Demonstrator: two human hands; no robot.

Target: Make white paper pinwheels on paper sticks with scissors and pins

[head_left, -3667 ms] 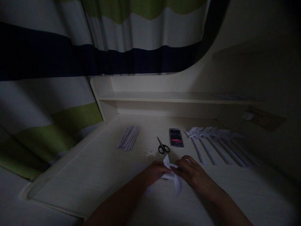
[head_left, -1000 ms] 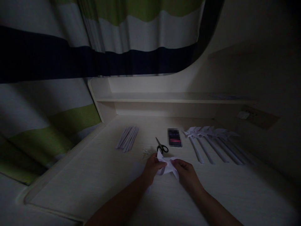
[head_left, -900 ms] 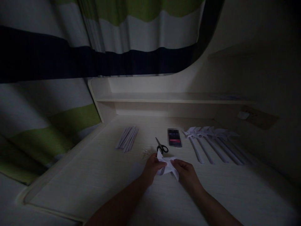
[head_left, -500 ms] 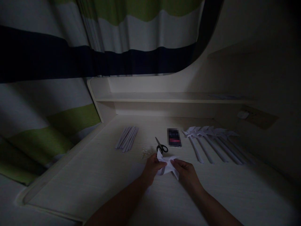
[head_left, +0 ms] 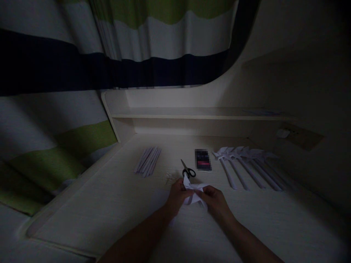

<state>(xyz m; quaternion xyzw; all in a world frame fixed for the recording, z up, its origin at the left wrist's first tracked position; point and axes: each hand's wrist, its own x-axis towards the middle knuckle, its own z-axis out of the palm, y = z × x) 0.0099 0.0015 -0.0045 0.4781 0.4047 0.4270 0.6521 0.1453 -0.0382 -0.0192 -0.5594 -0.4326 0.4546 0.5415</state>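
Note:
A folded white paper piece (head_left: pixel 192 190) with pointed flaps is pinched between both hands just above the pale desk (head_left: pixel 115 212). My left hand (head_left: pixel 177 197) grips its left side, my right hand (head_left: pixel 215 201) its right side, fingertips close together at the middle. Black-handled scissors (head_left: pixel 188 170) lie just beyond the paper. Tiny white paper scraps (head_left: pixel 170 178) sit left of the scissors.
A bundle of rolled paper sticks (head_left: pixel 148 160) lies at the back left. A row of several finished paper pinwheels on sticks (head_left: pixel 244 164) lies at the right. A dark phone (head_left: pixel 203 160) rests between them. A low shelf (head_left: pixel 197 114) and striped curtain (head_left: pixel 82 54) stand behind.
Since 3.7 s ago both hands carried the paper piece a little farther away and left, toward the scissors. In the last second my right fingers closed in over the paper's middle.

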